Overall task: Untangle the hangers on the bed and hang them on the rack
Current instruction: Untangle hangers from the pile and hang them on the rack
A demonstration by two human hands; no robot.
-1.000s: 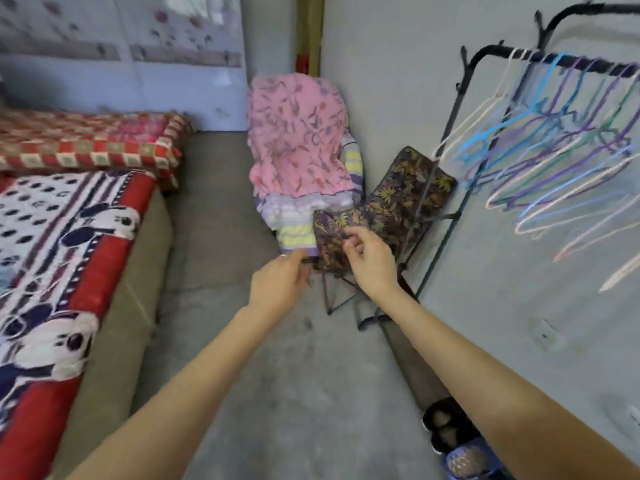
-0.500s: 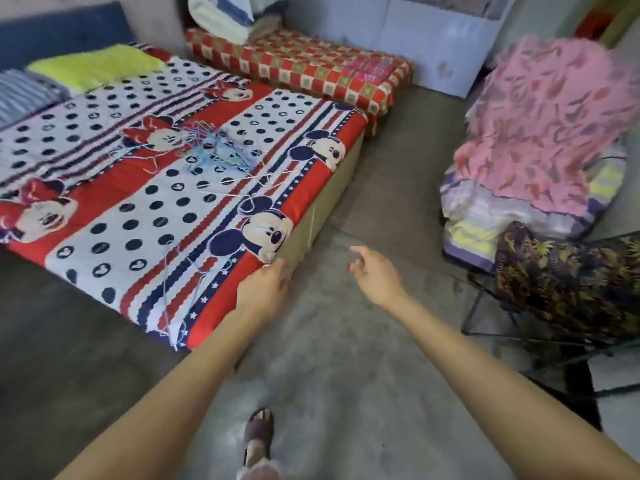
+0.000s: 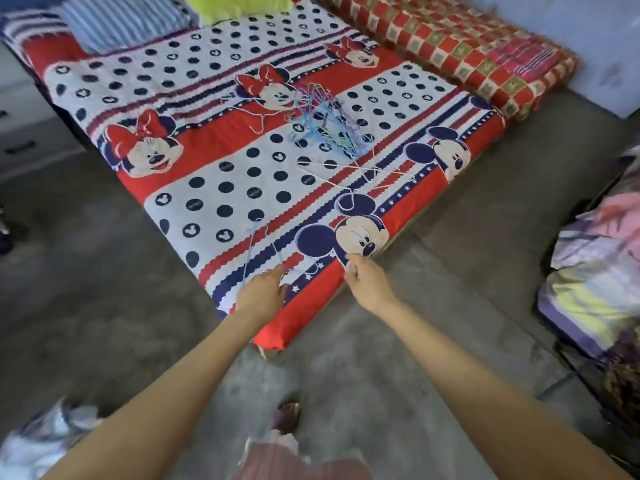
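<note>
**Reaching for the nearest hanger at the bed's corner**

Both arms stretch toward the near corner of the bed [image 3: 221,188], which fits a reach for the closest loose piece rather than the knot. The left hand [image 3: 264,295] hovers over the lower end of a pale blue wire hanger [image 3: 258,249] lying alone on the cartoon-print sheet; its fingers look loosely curled and I cannot tell whether they touch the wire. The right hand [image 3: 366,283] sits at the mattress edge, fingers partly curled, grasping nothing visible. The tangled hangers [image 3: 323,124] lie heaped mid-bed, well beyond both hands, with white hangers [image 3: 363,178] trailing toward the edge. The rack is out of view. Taking the stray first probably spares pulling at the heap.
</note>
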